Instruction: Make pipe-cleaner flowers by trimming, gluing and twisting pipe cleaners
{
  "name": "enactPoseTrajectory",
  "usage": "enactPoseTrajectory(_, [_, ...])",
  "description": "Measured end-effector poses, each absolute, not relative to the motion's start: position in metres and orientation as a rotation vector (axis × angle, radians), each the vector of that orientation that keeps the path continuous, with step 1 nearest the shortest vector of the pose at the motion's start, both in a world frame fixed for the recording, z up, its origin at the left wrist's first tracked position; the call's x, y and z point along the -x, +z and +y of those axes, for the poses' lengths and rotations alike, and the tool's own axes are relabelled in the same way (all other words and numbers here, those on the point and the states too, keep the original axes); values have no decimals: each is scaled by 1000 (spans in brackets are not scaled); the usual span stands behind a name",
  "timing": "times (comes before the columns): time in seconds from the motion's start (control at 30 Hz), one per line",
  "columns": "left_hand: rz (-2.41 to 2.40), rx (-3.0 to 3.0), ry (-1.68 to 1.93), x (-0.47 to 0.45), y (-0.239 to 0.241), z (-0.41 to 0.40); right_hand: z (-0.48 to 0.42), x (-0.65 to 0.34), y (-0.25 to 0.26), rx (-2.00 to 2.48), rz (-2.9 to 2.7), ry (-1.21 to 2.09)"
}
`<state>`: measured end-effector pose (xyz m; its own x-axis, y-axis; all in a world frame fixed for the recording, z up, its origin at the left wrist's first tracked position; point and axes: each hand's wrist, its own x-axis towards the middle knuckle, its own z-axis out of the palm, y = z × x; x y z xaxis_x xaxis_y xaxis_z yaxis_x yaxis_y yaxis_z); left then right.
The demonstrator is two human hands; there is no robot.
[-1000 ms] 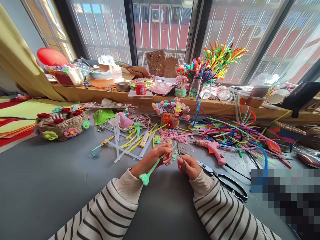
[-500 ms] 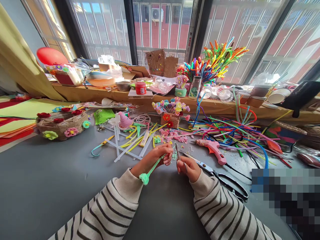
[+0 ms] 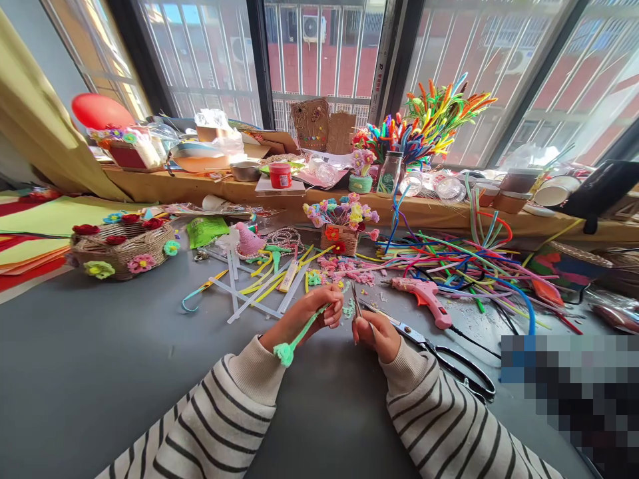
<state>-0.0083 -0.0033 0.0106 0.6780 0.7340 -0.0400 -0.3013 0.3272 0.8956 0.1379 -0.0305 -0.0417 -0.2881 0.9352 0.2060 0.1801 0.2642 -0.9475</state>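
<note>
My left hand [image 3: 319, 311] is closed round a mint-green pipe cleaner [image 3: 303, 332]. Its fluffy, bunched end [image 3: 284, 354] hangs down toward my left wrist, and the other end passes into my fingers. Just to the right, my right hand [image 3: 375, 332] grips a small pair of scissors [image 3: 356, 301], blades pointing up and away from me. A narrow gap lies between the blades and my left fingers. Bits of green fuzz [image 3: 349, 309] lie on the table behind the hands.
Large black-handled scissors [image 3: 449, 359] and a pink glue gun [image 3: 424, 297] lie right of my hands. Loose pipe cleaners [image 3: 479, 266] are heaped behind them. Clear glue sticks [image 3: 249, 301] lie left, near a woven basket [image 3: 124, 251]. A small flower basket [image 3: 341, 239] stands ahead.
My left hand has shifted slightly left with the green pipe cleaner, widening the gap to the small scissors. My right hand has hardly moved.
</note>
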Motion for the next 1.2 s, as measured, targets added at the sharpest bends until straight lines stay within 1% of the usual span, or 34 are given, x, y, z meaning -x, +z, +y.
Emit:
enactPoseTrajectory(0.2, [472, -1070, 644, 9, 13, -4, -33, -137, -37, 1043, -1698, 1099])
enactPoseTrajectory(0.4, [447, -1010, 689, 9, 11, -3, -33, -136, -31, 1092, -1702, 1043])
enactPoseTrajectory(0.7, [333, -918, 669, 11, 15, -4, -33, -138, -40, 875, -1660, 1287])
enactPoseTrajectory(1.0, [358, -932, 659, 11, 13, -4, -33, -138, -41, 822, -1656, 1316])
enactPoseTrajectory(1.2, [379, -943, 660, 11, 13, -5, -34, -139, -36, 882, -1697, 1271])
